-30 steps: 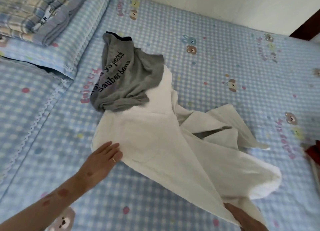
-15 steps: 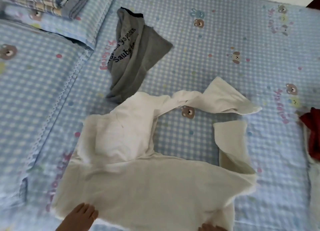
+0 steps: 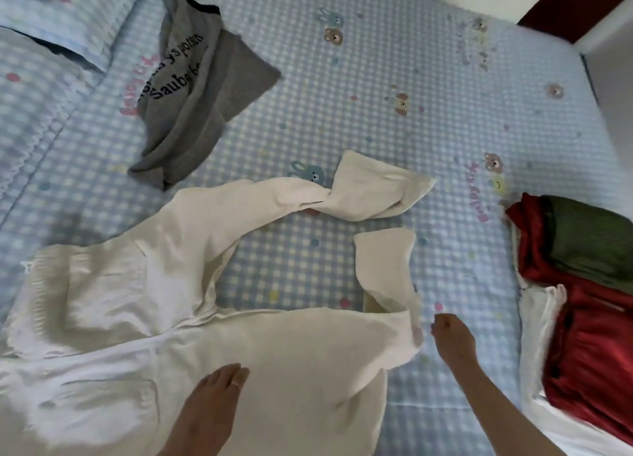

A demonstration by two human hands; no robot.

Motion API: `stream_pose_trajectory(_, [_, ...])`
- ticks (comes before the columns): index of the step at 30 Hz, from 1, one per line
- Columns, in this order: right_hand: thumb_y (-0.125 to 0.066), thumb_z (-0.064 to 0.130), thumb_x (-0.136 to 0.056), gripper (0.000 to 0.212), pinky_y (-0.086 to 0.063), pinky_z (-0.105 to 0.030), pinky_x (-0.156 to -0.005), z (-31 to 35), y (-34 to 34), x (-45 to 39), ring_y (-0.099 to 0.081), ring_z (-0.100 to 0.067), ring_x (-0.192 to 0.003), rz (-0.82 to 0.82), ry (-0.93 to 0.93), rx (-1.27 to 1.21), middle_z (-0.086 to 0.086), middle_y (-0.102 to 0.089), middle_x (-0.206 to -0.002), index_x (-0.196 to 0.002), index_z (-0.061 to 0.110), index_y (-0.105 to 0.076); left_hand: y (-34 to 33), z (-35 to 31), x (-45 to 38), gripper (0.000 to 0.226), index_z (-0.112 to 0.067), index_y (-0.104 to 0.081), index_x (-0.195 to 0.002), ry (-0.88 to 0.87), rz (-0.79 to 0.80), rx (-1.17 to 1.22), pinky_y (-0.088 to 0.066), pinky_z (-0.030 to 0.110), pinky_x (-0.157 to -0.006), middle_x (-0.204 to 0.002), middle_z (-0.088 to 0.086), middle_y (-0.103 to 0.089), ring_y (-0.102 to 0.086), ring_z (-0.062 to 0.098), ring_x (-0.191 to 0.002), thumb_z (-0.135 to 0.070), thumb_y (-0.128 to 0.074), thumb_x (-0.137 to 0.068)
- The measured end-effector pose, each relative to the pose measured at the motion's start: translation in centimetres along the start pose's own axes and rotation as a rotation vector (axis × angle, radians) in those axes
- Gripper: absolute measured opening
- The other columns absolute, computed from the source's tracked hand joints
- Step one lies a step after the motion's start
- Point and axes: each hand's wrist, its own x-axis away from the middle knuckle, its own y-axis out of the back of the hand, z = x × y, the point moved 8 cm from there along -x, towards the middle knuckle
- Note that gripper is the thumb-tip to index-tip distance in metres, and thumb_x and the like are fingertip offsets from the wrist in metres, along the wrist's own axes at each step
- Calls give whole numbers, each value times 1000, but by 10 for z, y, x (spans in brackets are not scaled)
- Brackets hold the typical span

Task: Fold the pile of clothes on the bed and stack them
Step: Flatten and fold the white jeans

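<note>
White trousers (image 3: 137,318) lie spread across the near part of the bed, one leg twisted toward the centre, the other folded back near my right hand. My left hand (image 3: 219,397) rests flat on the near trouser leg, fingers straight, a ring on one finger. Just right of the folded cuff my right hand (image 3: 452,339) hovers with its fingers curled, apart from the cloth. A crumpled grey T-shirt (image 3: 198,89) with dark lettering lies at the far left. At the right edge sits a stack of folded clothes (image 3: 589,318): olive on red on white.
The bed sheet (image 3: 394,89) is blue checked with cartoon animals. Pillows (image 3: 51,27) lie at the far left. A wall and a dark red frame (image 3: 568,6) bound the far right corner.
The white trousers have been dragged toward me, off the grey T-shirt, and spread out. My left hand moved right onto the near leg. My right hand let go of the cloth.
</note>
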Motion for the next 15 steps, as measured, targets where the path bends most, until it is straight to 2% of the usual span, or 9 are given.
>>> stream_pose_trajectory(2, [-44, 11, -95, 27, -42, -32, -80, -20, -35, -21, -56, -25, -91, 123, -127, 52, -16, -65, -98, -108, -3, -62, 4, -15, -41, 48, -9, -77, -86, 1, -176, 45, -49, 20, -74, -91, 4, -74, -72, 13, -80, -14, -33, -67])
stream_pose_trajectory(4, [-44, 5, -91, 25, -38, -34, -77, -29, -70, -33, -52, -26, -86, 254, -188, 10, -14, -58, -87, -100, -9, -62, 9, -29, -83, 40, -6, -74, -97, 16, -223, 89, -48, 24, -83, -100, 7, -73, -71, 19, -91, -17, -38, -82])
stream_pose_trajectory(5, [-44, 4, -88, 19, -39, -35, -77, -28, -82, -38, -50, -26, -82, 266, -181, -22, -12, -55, -85, -91, -4, -62, 10, -35, -102, 33, -5, -72, -103, 3, -262, 88, -50, 26, -84, -104, 9, -72, -70, 22, -96, -14, -45, -86])
stream_pose_trajectory(6, [-45, 4, -88, 15, -41, -35, -75, -24, -94, -39, -50, -24, -78, 297, -144, -19, -11, -54, -83, -82, 3, -59, 6, -41, -121, 30, -4, -69, -109, -17, -252, 103, -53, 31, -83, -108, 9, -71, -68, 26, -100, -9, -57, -83])
stream_pose_trajectory(8, [-52, 9, -88, 9, -44, -31, -67, -14, -115, -34, -53, -21, -74, 378, -47, 17, -11, -58, -82, -82, 5, -59, -10, -47, -149, 45, -5, -65, -116, -44, -66, 160, -53, 39, -84, -109, 9, -69, -65, 31, -102, -8, -74, -72])
stream_pose_trajectory(10, [-58, 15, -88, 16, -47, -31, -66, -8, -123, -25, -59, -23, -76, 457, 33, -15, -14, -67, -86, -93, 2, -64, -19, -52, -163, 28, -7, -69, -101, -45, 36, 131, -51, 37, -77, -96, 10, -68, -63, 33, -91, -5, -72, -73])
stream_pose_trajectory(12, [-58, 21, -89, 12, -48, -30, -67, -5, -98, -26, -61, -21, -75, 350, 108, -78, -3, -66, -79, -84, 12, -63, -26, -42, -166, 18, -2, -68, -96, 98, 62, 226, -47, 39, -80, -96, 18, -67, -62, 35, -93, -1, -56, -82])
stream_pose_trajectory(13, [-57, 23, -91, 17, -46, -30, -65, -9, -70, -29, -58, -21, -73, 211, 152, -97, 0, -62, -73, -76, 15, -58, -28, -38, -165, 23, -3, -67, -98, 154, 46, 291, -47, 40, -82, -98, 19, -68, -63, 35, -95, -3, -49, -85])
stream_pose_trajectory(15, [-53, 23, -93, 25, -40, -35, -65, -23, -1, -28, -52, -25, -71, -100, 239, -56, -4, -55, -69, -71, 12, -48, -35, -32, -161, 27, -16, -63, -96, 212, 28, 366, -48, 38, -79, -93, 10, -68, -64, 31, -93, -9, -37, -91])
